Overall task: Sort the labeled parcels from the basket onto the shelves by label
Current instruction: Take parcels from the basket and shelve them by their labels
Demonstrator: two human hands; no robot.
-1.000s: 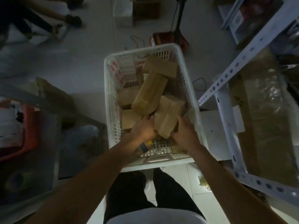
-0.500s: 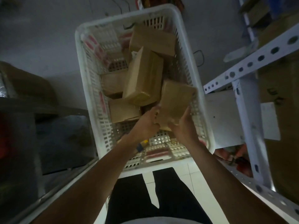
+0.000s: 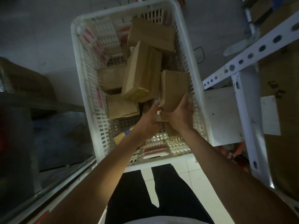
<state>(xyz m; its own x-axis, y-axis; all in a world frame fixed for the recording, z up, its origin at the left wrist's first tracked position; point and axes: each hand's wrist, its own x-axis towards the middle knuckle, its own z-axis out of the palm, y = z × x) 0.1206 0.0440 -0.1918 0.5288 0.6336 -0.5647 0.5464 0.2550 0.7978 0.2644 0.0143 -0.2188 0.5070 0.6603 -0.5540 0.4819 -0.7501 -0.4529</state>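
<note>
I see both hands in the middle of the frame, over a big white plastic basket with holes (image 3: 85,88). My right hand (image 3: 181,113) wraps under and around a brown cardboard parcel wrapped in tape (image 3: 174,88), thumb up its right side. My left hand (image 3: 149,121) touches the parcel's lower left corner with its fingertips. The parcel is tilted, just above the basket's right side. More brown boxes lie in the basket: a long one (image 3: 142,73) in the middle, leaning on others. A white metal shelf frame with holes (image 3: 246,57) stands at the right of the frame. The room is dim.
</note>
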